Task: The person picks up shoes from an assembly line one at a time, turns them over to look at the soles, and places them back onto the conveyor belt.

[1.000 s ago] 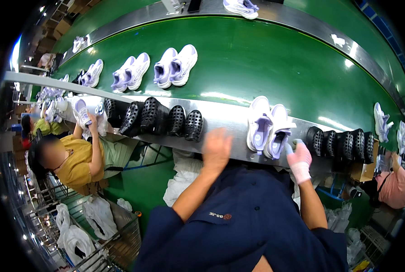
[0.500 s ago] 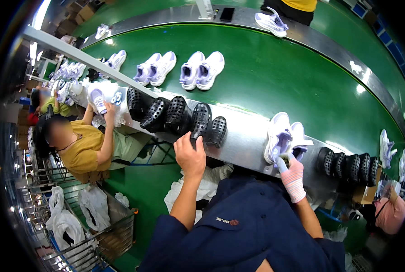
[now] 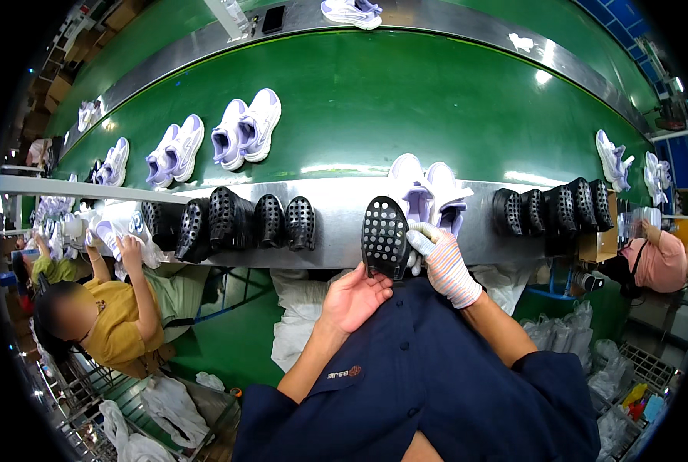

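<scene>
My left hand (image 3: pixel 357 299), bare and palm up, grips the lower end of a black perforated shoe form (image 3: pixel 385 237). The form stands nearly upright before my chest, its many holes showing light. Curled against its right edge are the fingers of my right hand (image 3: pixel 446 266), in a striped, pale-tipped glove; the finger contact is partly hidden. Just behind them, a pair of white and lilac sneakers (image 3: pixel 412 181) rests on the metal ledge (image 3: pixel 340 231), heels toward me. Several more black forms (image 3: pixel 232 219) stand in a row to the left.
Another row of black forms (image 3: pixel 561 209) stands on the right. Sneaker pairs (image 3: pixel 245 131) sit on the green conveyor belt (image 3: pixel 406 92). A slanted metal bar (image 3: pixel 90 187) crosses at left. A co-worker in yellow (image 3: pixel 124 327) handles a shoe there; another in pink (image 3: pixel 657 266) is at right.
My left hand has brought a black form from the left row to the middle. My right hand has come in against it. The view has shifted right, with the left row appearing farther left.
</scene>
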`<state>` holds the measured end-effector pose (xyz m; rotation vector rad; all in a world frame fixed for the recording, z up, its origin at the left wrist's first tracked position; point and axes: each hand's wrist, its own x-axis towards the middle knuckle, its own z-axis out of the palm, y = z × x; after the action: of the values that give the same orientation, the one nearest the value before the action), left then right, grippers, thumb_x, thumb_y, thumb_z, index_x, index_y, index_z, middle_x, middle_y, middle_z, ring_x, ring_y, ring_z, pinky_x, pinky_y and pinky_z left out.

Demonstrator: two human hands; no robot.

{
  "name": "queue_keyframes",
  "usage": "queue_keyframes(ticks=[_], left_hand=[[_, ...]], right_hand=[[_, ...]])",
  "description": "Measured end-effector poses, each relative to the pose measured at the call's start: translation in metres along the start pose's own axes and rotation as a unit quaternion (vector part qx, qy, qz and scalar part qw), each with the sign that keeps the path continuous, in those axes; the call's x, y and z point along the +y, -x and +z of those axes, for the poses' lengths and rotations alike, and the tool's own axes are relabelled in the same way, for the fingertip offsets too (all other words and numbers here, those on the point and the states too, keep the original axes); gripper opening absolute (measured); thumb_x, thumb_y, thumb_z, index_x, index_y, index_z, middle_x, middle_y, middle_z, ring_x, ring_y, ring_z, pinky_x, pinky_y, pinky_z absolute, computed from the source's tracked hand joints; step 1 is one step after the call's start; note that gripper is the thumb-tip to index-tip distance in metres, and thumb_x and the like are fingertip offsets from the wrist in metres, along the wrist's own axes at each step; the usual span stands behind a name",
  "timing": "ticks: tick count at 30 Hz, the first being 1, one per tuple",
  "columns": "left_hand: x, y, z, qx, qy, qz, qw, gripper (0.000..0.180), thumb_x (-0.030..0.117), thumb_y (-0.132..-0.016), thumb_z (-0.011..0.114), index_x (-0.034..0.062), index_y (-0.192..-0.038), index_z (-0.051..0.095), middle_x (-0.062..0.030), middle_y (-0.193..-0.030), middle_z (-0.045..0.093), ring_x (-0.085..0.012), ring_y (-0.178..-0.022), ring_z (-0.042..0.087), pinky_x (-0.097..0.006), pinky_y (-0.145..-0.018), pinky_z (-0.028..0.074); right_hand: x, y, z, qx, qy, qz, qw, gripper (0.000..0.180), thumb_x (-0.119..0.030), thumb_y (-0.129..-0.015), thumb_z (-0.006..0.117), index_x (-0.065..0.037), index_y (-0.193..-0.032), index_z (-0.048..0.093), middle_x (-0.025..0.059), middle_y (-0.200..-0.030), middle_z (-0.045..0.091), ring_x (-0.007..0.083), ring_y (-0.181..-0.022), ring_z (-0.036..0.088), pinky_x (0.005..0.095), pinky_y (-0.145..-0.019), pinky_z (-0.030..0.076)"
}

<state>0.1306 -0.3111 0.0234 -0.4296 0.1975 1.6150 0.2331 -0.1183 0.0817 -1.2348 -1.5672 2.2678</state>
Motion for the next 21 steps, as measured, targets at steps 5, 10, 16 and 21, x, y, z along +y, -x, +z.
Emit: queue_keyframes(ticks=[5,10,16,21], left_hand=[[-0.004,-0.003,0.004,0.006,0.007,-0.012,1.000,0.038,0.033,-0.107,0.048,0.0004,-0.123,0.059,-0.0184,-0.126,0.062,-0.0318,-0.115,0.058,-0.045,-0.097,0.048],[-0.003,-0.007,0.003,-0.029,-0.007,-0.038,0.999,0.040,0.035,-0.106,0.048,0.0004,-0.121,0.062,-0.0184,-0.124,0.064,-0.0325,-0.116,0.057,-0.045,-0.097,0.047],[-0.004,-0.016,0.002,-0.046,-0.003,-0.060,0.997,0.046,0.036,-0.108,0.043,-0.0019,-0.128,0.060,-0.0213,-0.124,0.065,-0.0341,-0.114,0.060,-0.047,-0.098,0.048],[-0.005,-0.022,0.003,-0.036,-0.004,-0.072,0.997,0.046,0.035,-0.109,0.042,-0.0032,-0.127,0.060,-0.0221,-0.125,0.065,-0.0347,-0.114,0.060,-0.047,-0.099,0.048]], right_hand=[[-0.011,0.010,-0.001,-0.002,0.000,0.000,1.000,0.031,-0.021,-0.103,0.062,0.003,-0.121,0.066,0.0045,-0.070,0.064,0.0087,-0.055,0.060,0.0237,-0.051,0.050],[-0.019,0.016,-0.003,0.015,0.007,0.006,1.000,0.028,-0.024,-0.104,0.061,0.002,-0.112,0.068,0.0047,-0.069,0.064,0.0087,-0.053,0.059,0.0243,-0.047,0.050],[-0.016,0.014,-0.011,0.042,0.006,0.004,0.999,0.028,-0.026,-0.104,0.061,0.001,-0.102,0.067,0.0048,-0.065,0.062,0.0095,-0.048,0.057,0.0251,-0.042,0.048],[-0.013,0.014,-0.018,0.051,0.001,0.015,0.999,0.029,-0.027,-0.105,0.060,0.000,-0.098,0.067,0.0035,-0.062,0.061,0.0093,-0.045,0.055,0.0249,-0.041,0.047]])
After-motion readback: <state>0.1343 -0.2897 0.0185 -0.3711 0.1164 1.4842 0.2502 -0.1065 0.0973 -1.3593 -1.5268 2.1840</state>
